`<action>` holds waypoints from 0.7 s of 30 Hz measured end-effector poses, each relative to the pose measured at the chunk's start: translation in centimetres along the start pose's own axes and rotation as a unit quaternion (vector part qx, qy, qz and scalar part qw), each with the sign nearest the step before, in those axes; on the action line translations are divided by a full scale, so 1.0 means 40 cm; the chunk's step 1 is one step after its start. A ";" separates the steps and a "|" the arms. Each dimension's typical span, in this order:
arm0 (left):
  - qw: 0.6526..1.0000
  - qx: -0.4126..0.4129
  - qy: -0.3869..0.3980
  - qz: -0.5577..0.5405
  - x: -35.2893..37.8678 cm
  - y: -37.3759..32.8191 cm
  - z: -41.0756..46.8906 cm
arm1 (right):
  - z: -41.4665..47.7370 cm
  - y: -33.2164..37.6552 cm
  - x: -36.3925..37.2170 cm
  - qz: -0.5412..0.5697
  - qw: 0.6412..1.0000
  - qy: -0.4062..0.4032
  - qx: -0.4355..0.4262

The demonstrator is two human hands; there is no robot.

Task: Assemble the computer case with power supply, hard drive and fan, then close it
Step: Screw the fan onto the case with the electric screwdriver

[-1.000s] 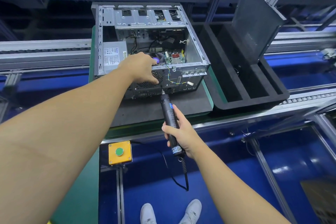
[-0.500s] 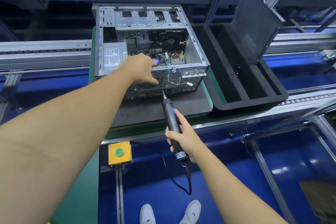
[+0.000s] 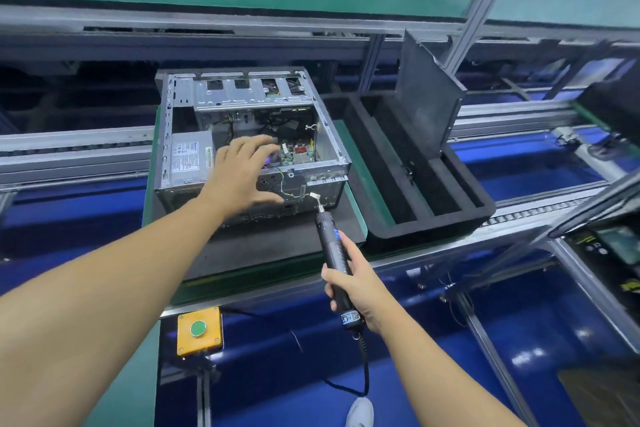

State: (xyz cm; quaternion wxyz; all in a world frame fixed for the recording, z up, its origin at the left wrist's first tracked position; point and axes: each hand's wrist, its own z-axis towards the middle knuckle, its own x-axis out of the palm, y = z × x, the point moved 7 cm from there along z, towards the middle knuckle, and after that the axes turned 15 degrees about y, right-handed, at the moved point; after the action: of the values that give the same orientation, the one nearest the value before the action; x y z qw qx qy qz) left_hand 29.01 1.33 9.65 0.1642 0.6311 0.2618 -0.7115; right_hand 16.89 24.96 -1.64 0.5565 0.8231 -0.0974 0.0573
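Observation:
An open grey computer case (image 3: 325, 121) lies on a black mat (image 3: 263, 246), its inside facing up. The power supply (image 3: 188, 158) sits in its left part, a circuit board (image 3: 298, 152) and cables in the middle. My left hand (image 3: 242, 173) hovers over the case's near edge with fingers spread, holding nothing. My right hand (image 3: 353, 284) grips a black electric screwdriver (image 3: 334, 260); its tip points at the case's near right corner beside a small white connector (image 3: 314, 196). The black side panel (image 3: 426, 94) leans upright in a foam tray.
The black foam tray (image 3: 433, 225) with long slots stands right of the case. A yellow box with a green button (image 3: 199, 329) sits on the frame near me. Conveyor rails run left and right. The screwdriver's coiled cord (image 3: 363, 367) hangs down.
My left hand has lifted off the rear fan grille and opened its fingers. The screwdriver has drawn back a little from the case. My view has tilted upward.

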 end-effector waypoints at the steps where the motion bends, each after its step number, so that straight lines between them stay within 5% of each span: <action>1: 0.999 0.000 -0.042 -0.012 -0.011 -0.020 -0.009 | -0.006 0.008 -0.016 0.000 1.000 -0.003 0.001; 5: 0.987 0.093 -0.129 0.017 -0.050 -0.190 0.010 | -0.024 0.046 -0.096 0.000 1.000 -0.022 0.000; 9: 0.980 0.191 -0.055 -0.017 -0.063 -0.355 0.114 | -0.017 0.086 -0.196 0.008 0.999 -0.045 -0.009; 16: 0.983 0.106 0.113 -0.099 0.066 -0.481 0.341 | 0.051 0.138 -0.473 0.032 0.996 -0.076 -0.015; 21: 0.959 -0.034 0.238 -0.149 0.214 -0.482 0.477 | 0.119 0.143 -0.667 0.023 0.996 -0.091 0.006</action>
State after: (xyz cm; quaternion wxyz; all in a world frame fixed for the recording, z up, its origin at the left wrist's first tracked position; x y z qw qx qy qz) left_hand 1.36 6.72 5.67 0.0110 0.7303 0.4085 -0.5474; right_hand -10.47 21.07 -3.65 0.5389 0.8259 -0.1657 -0.0044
